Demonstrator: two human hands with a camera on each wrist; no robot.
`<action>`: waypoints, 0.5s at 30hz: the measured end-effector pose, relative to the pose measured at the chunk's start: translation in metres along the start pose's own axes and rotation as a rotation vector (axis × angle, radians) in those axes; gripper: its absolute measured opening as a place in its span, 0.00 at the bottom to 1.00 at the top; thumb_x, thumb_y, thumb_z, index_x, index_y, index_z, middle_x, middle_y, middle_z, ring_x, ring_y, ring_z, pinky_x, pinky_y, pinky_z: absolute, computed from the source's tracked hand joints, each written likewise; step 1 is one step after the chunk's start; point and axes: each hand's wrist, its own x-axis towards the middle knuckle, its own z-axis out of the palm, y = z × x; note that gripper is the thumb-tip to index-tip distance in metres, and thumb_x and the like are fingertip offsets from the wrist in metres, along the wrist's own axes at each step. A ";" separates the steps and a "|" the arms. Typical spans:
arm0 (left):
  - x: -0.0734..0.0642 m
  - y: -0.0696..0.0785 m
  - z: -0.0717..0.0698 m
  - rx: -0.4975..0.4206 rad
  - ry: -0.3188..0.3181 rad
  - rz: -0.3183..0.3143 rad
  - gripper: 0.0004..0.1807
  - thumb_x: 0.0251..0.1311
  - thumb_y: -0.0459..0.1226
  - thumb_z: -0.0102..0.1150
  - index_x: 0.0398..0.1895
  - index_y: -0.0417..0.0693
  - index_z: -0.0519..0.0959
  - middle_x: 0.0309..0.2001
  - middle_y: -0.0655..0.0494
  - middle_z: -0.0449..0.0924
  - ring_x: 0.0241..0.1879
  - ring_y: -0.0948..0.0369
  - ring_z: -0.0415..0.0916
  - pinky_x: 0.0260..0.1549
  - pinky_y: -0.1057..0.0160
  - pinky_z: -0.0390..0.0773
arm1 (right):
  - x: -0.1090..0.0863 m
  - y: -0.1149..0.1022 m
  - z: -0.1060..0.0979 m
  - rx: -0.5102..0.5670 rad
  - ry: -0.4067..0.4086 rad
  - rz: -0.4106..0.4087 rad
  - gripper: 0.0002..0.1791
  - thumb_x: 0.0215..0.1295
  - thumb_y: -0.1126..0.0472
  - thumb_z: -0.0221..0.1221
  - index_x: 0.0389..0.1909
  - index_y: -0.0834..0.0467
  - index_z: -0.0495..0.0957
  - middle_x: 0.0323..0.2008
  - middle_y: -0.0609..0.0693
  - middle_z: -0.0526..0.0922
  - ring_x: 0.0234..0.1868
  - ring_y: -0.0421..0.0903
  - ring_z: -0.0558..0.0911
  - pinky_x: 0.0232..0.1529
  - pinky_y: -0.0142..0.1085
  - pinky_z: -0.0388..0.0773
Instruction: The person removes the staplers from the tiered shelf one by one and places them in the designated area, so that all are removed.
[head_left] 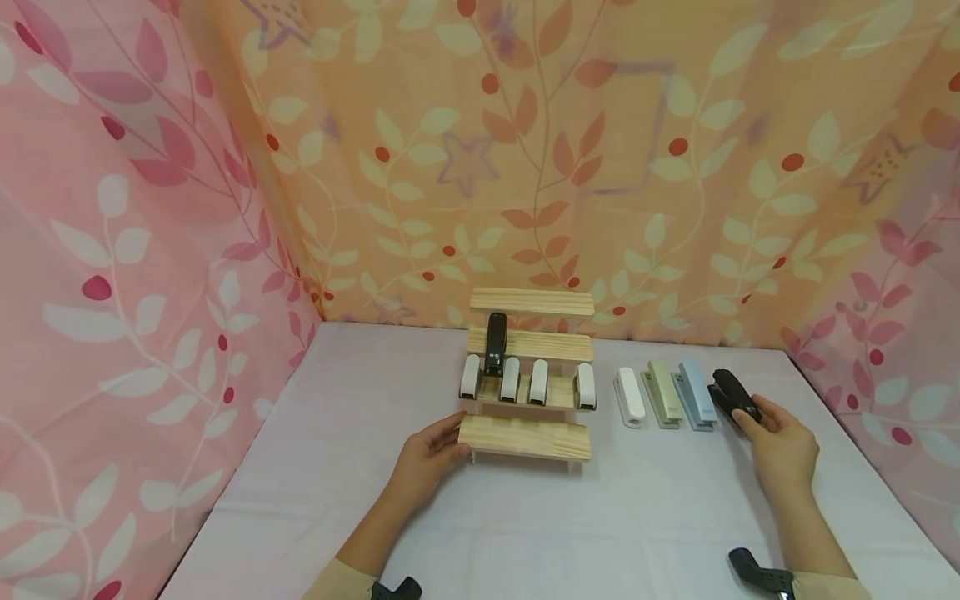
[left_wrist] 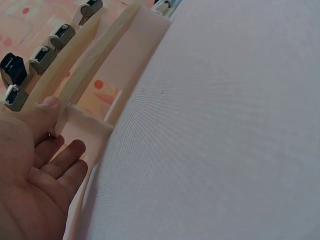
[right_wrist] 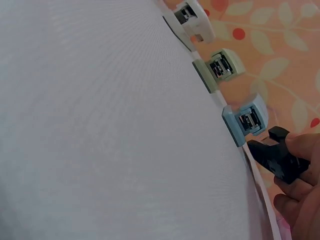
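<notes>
My right hand pinches a black stapler between thumb and fingers, at the right end of a row of staplers. In the right wrist view the black stapler is tilted beside the light blue stapler. My left hand holds the left end of the lowest board of a tiered wooden rack. Seen from the left wrist, the thumb lies on the board's end and the other fingers are below it. Another black stapler leans on the rack's middle tiers, among several small white staplers.
Left of the held stapler stand a light blue stapler, a pale green one and a white one. They are on a table with a white cloth. Patterned curtains enclose the back and sides.
</notes>
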 end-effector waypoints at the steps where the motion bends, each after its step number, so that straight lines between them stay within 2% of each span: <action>1: 0.000 0.000 0.000 0.001 0.000 -0.001 0.33 0.61 0.35 0.71 0.70 0.43 0.74 0.64 0.45 0.79 0.63 0.50 0.78 0.55 0.70 0.81 | 0.000 0.001 0.001 -0.001 0.004 0.000 0.34 0.67 0.43 0.67 0.71 0.51 0.74 0.62 0.59 0.79 0.65 0.50 0.79 0.45 0.13 0.70; 5: -0.001 -0.001 0.000 -0.004 -0.004 0.003 0.32 0.62 0.34 0.70 0.70 0.43 0.74 0.64 0.45 0.79 0.63 0.50 0.78 0.55 0.70 0.81 | 0.002 0.006 0.002 -0.003 0.012 -0.005 0.35 0.67 0.43 0.67 0.71 0.52 0.74 0.63 0.60 0.78 0.63 0.51 0.80 0.43 0.11 0.73; 8: -0.001 -0.001 0.000 -0.006 -0.007 0.006 0.32 0.62 0.34 0.70 0.70 0.42 0.74 0.64 0.45 0.79 0.63 0.50 0.78 0.55 0.69 0.81 | 0.002 0.008 0.002 -0.014 0.013 -0.006 0.35 0.68 0.43 0.66 0.71 0.53 0.73 0.63 0.61 0.79 0.64 0.53 0.80 0.48 0.15 0.76; 12: 0.000 0.000 0.000 0.001 -0.006 0.005 0.32 0.62 0.35 0.71 0.70 0.43 0.74 0.65 0.45 0.78 0.63 0.50 0.78 0.56 0.69 0.80 | 0.000 0.008 0.003 -0.020 -0.006 -0.010 0.35 0.69 0.43 0.65 0.72 0.55 0.72 0.63 0.62 0.78 0.66 0.59 0.77 0.65 0.38 0.77; 15: 0.000 0.000 0.000 0.004 -0.004 0.009 0.32 0.62 0.35 0.70 0.70 0.42 0.73 0.65 0.45 0.78 0.63 0.50 0.78 0.56 0.69 0.80 | -0.001 0.008 0.004 -0.028 -0.041 -0.022 0.37 0.71 0.44 0.63 0.74 0.59 0.69 0.64 0.65 0.77 0.67 0.63 0.75 0.67 0.55 0.71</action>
